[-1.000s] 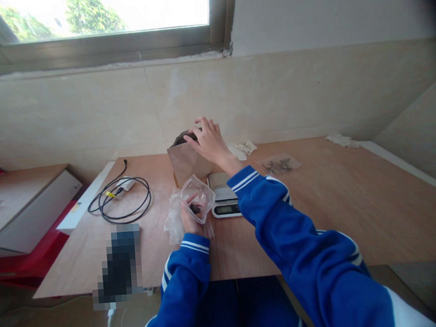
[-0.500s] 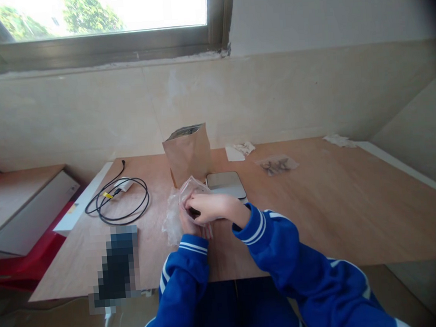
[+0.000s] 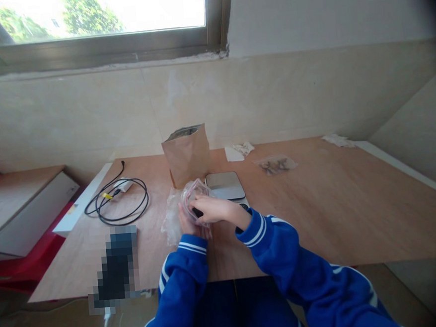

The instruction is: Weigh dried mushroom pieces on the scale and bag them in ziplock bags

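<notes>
My left hand (image 3: pixel 186 221) is wrapped round a clear plastic zip bag (image 3: pixel 196 186) with a reddish strip along its edge. My right hand (image 3: pixel 217 208) reaches over from the right, its bent fingers closed on the mouth of this bag. A dark gap shows under those fingers; what lies inside cannot be made out. Crumpled clear plastic (image 3: pixel 171 224) rests on the table beside my left hand. Just behind my hands are a small flat scale (image 3: pixel 226 186), partly covered by my right hand and wrist, and an upright brown paper bag (image 3: pixel 188 155) with an open top.
A clear bag of brown pieces (image 3: pixel 277 166) lies right of the scale. White paper (image 3: pixel 234 154) lies near the wall. To the left are a coiled black cable (image 3: pixel 148 198) and a pixelated dark device (image 3: pixel 115 265) at the wooden table's (image 3: pixel 319 216) front edge.
The plastic bag's rim has folded down and spread into a rounder shape, with its reddish strip now showing. My right hand has shifted slightly. The surrounding things stay put.
</notes>
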The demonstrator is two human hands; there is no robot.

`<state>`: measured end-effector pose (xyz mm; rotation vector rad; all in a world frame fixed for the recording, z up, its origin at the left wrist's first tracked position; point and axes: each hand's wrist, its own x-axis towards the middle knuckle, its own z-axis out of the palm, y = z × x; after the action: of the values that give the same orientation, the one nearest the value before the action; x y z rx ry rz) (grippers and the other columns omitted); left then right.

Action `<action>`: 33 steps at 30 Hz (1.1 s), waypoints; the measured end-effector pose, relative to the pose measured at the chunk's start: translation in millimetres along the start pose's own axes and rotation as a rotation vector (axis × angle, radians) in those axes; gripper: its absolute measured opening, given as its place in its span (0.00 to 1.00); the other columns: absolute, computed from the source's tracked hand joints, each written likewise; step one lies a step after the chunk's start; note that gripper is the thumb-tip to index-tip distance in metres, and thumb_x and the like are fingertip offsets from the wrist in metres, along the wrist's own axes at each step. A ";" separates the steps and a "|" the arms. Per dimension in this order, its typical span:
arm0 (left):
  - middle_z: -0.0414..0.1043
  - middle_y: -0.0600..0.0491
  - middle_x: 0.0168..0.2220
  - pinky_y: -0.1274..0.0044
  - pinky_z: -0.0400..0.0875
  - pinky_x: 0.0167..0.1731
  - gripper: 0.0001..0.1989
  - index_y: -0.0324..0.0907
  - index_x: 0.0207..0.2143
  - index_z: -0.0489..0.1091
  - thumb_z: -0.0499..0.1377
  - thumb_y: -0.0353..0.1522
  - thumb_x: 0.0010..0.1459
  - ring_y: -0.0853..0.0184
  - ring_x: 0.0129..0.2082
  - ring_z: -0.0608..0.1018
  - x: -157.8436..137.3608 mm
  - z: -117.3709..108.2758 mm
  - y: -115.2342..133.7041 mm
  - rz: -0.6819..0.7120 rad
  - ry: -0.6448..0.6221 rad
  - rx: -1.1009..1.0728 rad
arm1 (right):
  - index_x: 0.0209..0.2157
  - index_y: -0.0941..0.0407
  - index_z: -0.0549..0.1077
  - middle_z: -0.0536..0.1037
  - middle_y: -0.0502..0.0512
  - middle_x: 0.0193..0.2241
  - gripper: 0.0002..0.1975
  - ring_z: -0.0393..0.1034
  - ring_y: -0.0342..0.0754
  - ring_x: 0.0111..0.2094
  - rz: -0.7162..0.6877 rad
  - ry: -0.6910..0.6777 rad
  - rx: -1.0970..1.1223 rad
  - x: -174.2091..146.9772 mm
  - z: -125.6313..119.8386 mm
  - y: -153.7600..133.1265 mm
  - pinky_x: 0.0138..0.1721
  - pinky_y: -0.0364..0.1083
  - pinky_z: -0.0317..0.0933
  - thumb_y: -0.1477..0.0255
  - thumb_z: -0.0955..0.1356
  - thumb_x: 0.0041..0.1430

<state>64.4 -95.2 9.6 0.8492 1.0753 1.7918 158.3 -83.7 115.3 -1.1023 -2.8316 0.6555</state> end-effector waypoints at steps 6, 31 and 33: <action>0.77 0.45 0.34 0.76 0.73 0.24 0.28 0.36 0.50 0.68 0.41 0.48 0.64 0.63 0.29 0.80 3.2 -6.5 -9.5 -0.281 -0.003 -0.079 | 0.43 0.58 0.70 0.76 0.56 0.42 0.12 0.71 0.49 0.41 -0.117 0.167 0.347 -11.1 -19.8 27.4 0.42 0.46 0.65 0.75 0.69 0.56; 0.78 0.44 0.32 0.81 0.64 0.13 0.26 0.35 0.50 0.69 0.46 0.46 0.64 0.71 0.16 0.72 -2.4 -7.2 0.4 -0.317 -0.065 -0.143 | 0.58 0.50 0.65 0.53 0.63 0.64 0.25 0.49 0.63 0.63 0.253 0.962 -0.102 76.2 -85.8 84.8 0.59 0.70 0.45 0.56 0.52 0.68; 0.78 0.44 0.31 0.82 0.62 0.12 0.27 0.35 0.50 0.69 0.47 0.47 0.63 0.71 0.15 0.72 -2.4 -6.1 2.1 -0.315 -0.067 -0.138 | 0.61 0.49 0.59 0.50 0.62 0.66 0.27 0.47 0.62 0.65 0.241 0.991 -0.085 68.8 -80.4 84.8 0.58 0.70 0.45 0.55 0.51 0.68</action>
<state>59.5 -99.9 8.7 0.6145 0.9702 1.5424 175.4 47.1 146.8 -1.2979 -1.9004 -0.0490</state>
